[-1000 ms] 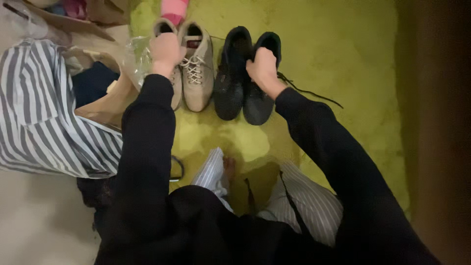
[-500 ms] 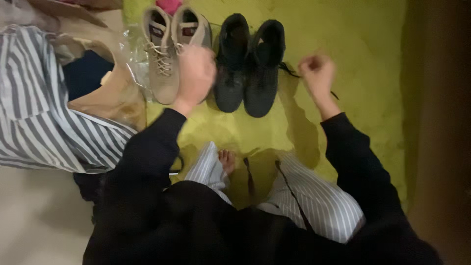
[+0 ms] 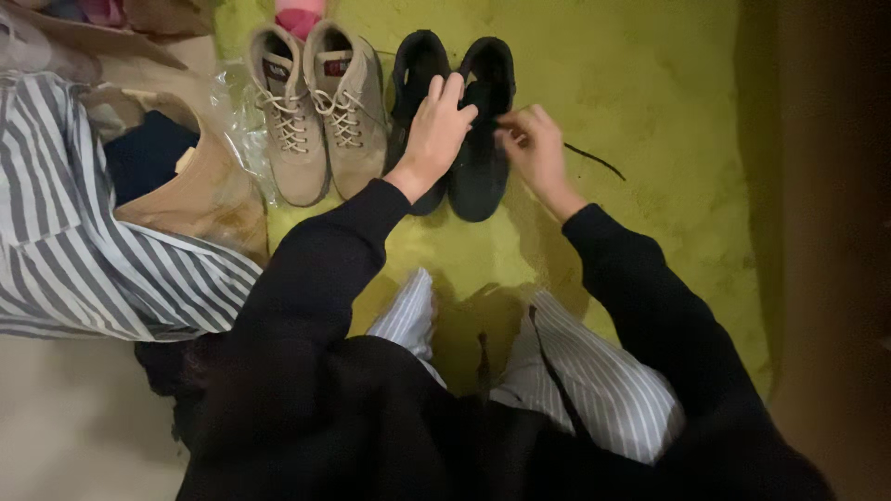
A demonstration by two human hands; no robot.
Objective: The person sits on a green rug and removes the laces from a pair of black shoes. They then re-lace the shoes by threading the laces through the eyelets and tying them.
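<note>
While both hands work at the black boots (image 3: 464,139), lacing looks under way.
Left hand (image 3: 434,130) lies spread over them; right hand (image 3: 534,148) pinches the black lace (image 3: 594,160), right of the beige boots (image 3: 316,111), which wants drawing taut.

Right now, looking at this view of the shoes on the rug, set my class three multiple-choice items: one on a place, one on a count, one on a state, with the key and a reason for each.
1. Where do the beige shoes stand?
A. left of the black shoes in the picture
B. right of them
C. on top of them

2. How many shoes stand on the green rug?
A. two
B. four
C. six

3. What is the left hand doing?
A. resting flat on the rug
B. holding a beige shoe in the air
C. resting on the black shoes

Key: 1 A, the beige pair sits beside the striped cloth, the black pair further right. 2 B, one beige pair and one black pair. 3 C, its fingers lie across the black shoes, while the right hand pinches at the black lace.
</note>
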